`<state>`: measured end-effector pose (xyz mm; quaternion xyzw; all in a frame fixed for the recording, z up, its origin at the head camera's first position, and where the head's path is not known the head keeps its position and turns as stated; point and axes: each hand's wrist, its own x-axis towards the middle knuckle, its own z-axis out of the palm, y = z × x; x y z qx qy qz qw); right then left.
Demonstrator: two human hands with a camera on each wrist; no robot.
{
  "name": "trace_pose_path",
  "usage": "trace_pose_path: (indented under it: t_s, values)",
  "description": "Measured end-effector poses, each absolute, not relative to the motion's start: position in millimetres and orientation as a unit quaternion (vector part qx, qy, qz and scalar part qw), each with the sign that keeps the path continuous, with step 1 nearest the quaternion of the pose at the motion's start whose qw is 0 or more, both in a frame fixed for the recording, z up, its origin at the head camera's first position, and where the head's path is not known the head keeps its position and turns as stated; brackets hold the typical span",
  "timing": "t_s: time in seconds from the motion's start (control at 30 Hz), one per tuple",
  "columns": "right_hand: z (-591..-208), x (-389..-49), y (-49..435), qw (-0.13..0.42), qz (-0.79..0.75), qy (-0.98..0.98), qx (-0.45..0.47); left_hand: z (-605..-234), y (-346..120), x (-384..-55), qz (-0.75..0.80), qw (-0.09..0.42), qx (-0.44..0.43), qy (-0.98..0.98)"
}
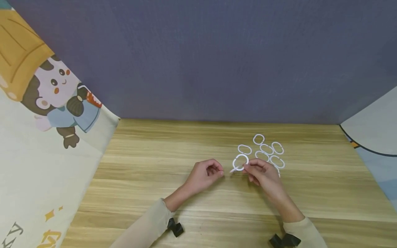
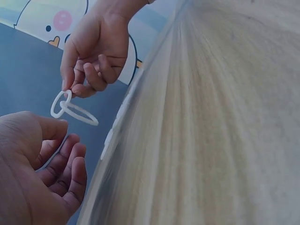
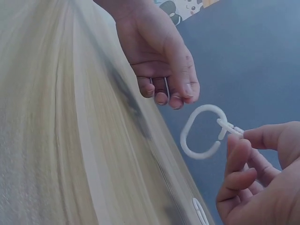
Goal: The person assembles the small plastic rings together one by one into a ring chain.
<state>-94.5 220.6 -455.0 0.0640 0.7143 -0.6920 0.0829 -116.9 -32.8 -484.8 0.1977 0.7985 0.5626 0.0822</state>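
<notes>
Right hand (image 1: 267,175) pinches linked rings (image 3: 225,125); left hand (image 1: 203,175) apart, table edge (image 1: 186,121) beyond

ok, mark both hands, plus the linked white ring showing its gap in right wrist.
Left hand (image 1: 202,177): head view, near thumb base.
Right hand (image 1: 268,178): head view, back of hand.
White split ring (image 3: 183,136): right wrist view, left rim.

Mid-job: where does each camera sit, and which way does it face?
Head: worn on the head, facing forward and down at the table and white rings on it; left hand, right hand, sleeves show.
Left wrist: worn there, looking past the left hand to the right hand pinching linked rings.
Right wrist: worn there, looking past the right hand to the left.
Shared: wrist views both show both hands and the linked rings.
</notes>
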Motion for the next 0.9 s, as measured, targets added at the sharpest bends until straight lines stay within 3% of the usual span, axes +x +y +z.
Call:
trace_pose_path:
  t_s: [0.3,0.9]
  values:
    - [-452,-89,215,0.058,-0.705,0.704,0.065,-477,-26,-117,0.582,0.049,0.19,0.789]
    - [-453,-82,204,0.036,-0.736,0.672,0.075,-464,-15,-113,0.637,0.05,0.168,0.751]
